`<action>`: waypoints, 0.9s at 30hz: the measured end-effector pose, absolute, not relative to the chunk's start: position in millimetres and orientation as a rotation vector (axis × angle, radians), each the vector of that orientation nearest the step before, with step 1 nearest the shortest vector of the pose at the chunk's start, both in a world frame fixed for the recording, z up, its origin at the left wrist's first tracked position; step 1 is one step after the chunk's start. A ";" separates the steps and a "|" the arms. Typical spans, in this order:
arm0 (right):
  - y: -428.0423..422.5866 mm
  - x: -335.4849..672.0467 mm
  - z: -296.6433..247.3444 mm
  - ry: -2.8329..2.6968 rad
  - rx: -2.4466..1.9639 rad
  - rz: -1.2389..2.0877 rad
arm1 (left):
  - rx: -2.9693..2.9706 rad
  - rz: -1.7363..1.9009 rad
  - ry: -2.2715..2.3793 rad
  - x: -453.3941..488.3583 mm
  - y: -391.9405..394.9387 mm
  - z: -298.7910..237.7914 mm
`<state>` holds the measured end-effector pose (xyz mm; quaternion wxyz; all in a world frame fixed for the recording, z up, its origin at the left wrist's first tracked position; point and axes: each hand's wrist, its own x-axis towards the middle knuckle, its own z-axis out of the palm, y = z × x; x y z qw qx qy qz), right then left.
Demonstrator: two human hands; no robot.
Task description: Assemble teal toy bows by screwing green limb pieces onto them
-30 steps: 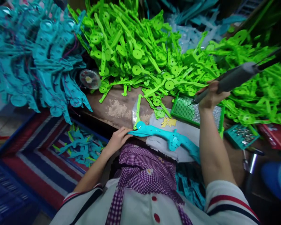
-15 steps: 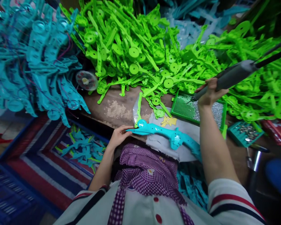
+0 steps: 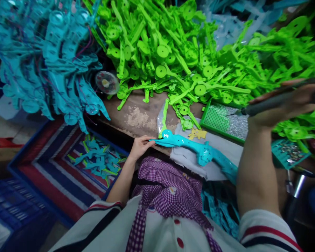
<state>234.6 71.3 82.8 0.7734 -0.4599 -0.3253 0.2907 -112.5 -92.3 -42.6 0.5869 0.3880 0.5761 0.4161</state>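
Note:
My left hand (image 3: 141, 146) pinches the thin left end of a blue plastic toy part (image 3: 182, 141), which lies across a grey cloth (image 3: 186, 158) at the bench edge. A green lever piece with a clear blade (image 3: 162, 120) sticks up from the part's round joint. My right hand (image 3: 275, 108) is wrapped round a dark grey electric screwdriver (image 3: 265, 105). Its tip reaches over the small screws (image 3: 240, 120) in a green perforated tray (image 3: 202, 120). The blue part's right end passes behind my right forearm.
Heaped green plastic pieces (image 3: 162, 51) cover the back of the bench. Blue shells with wires (image 3: 59, 66) are stacked at left, beside a clear spool (image 3: 107, 82). Below left, finished-looking pieces (image 3: 101, 157) lie in a striped-lined crate (image 3: 52, 171). A teal box (image 3: 288, 154) of metal parts stands at right.
The view has shifted, so the bench appears further right. My right hand has turned the screwdriver to a flatter angle, its tip still at the screw tray. My left hand keeps its pinch.

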 end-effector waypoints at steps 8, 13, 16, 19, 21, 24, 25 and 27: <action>-20.0 90.4 68.6 -1.059 -0.769 0.943 | 0.837 0.993 1.376 -104.7 -93.6 -46.0; -32.7 52.1 49.5 -1.143 -0.644 1.049 | 0.844 0.995 1.366 -102.3 -92.7 -44.8; -33.3 45.3 40.5 -1.173 -0.625 1.099 | 0.834 1.037 1.321 -102.0 -92.9 -46.2; -33.7 40.1 34.9 -1.207 -0.673 1.095 | 0.835 1.089 1.251 -102.1 -93.2 -50.0; -34.0 37.2 33.0 -1.245 -0.733 1.108 | 0.854 1.109 1.228 -102.4 -93.2 -53.2; -33.6 34.8 30.5 -1.285 -0.787 1.128 | 0.884 1.137 1.216 -102.6 -92.9 -57.8; -33.2 34.7 29.4 -1.298 -0.792 1.133 | 0.888 1.147 1.213 -102.5 -92.8 -59.0; -32.2 35.2 26.6 -1.339 -0.811 1.154 | 0.887 1.163 1.210 -102.0 -92.6 -60.6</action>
